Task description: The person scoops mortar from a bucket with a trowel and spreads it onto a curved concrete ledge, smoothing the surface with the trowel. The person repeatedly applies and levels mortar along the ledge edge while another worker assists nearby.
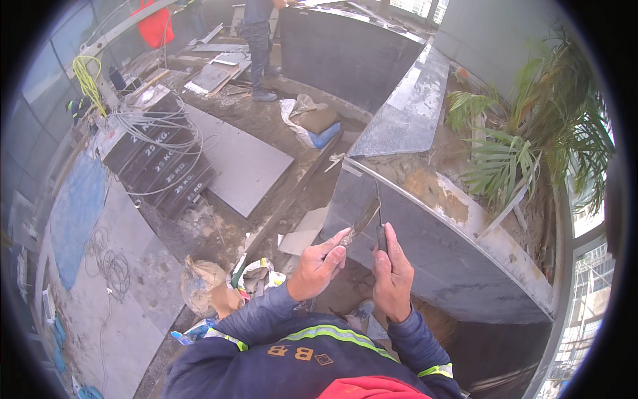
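My left hand (319, 266) is closed on a dusty, flat-bladed metal tool (362, 219), its blade pointing up and away from me. My right hand (392, 272) is closed on the dark handle of a second, narrow tool (381, 238), held upright close beside the first. Whether the two tools touch, I cannot tell. Just beyond both hands is the dark grey stone-faced side (432, 253) of a raised planter, with a pale, mortar-smeared top edge (478, 219).
A palm plant (498, 159) grows at right. At left lie dark weight blocks (149, 176) with coiled cables and a large grey slab (246, 166). Sacks (206, 286) and offcuts surround my lower left; another sack (312, 120) lies farther off. A co-worker (256, 46) stands at the far counter (339, 60).
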Tool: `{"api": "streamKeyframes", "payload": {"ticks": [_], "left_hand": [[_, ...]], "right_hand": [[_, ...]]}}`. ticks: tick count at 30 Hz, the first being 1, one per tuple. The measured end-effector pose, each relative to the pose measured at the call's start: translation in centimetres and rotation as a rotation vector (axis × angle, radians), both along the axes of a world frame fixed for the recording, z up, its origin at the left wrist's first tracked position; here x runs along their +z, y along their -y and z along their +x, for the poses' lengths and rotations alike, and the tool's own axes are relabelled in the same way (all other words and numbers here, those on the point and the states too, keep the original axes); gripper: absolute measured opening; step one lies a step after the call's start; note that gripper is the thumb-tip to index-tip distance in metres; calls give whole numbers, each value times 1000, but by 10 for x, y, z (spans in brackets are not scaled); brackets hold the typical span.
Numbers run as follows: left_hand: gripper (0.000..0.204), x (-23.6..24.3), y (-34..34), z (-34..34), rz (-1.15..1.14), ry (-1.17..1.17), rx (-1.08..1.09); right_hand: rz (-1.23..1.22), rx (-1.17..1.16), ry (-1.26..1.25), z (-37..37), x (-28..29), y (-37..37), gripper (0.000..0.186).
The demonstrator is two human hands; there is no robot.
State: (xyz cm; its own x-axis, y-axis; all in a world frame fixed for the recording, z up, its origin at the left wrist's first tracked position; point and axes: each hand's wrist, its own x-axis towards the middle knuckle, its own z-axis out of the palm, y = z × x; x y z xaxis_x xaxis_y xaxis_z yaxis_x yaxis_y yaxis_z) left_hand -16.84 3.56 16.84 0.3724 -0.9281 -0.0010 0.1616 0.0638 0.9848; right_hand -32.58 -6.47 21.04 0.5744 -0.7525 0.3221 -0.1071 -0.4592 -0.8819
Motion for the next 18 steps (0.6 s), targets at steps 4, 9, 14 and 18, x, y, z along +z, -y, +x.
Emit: {"api": "streamKeyframes", "payload": {"ticks": [4,9,14,18], "left_hand": [[50,5,9,-6,-112,313,-26],[54,-10,8,9,23,74,-7],[58,-22,-5,2,0,34,-19],[62,-37,-4,7,-15,26,102]], "right_hand": [[15,-77,50,-1,4,9,51],[83,1,-24,-6,-12,-9,53],[-73,66,24,10,-23,-10,57],[-3,157,7,12,-30,-13,56]]}}
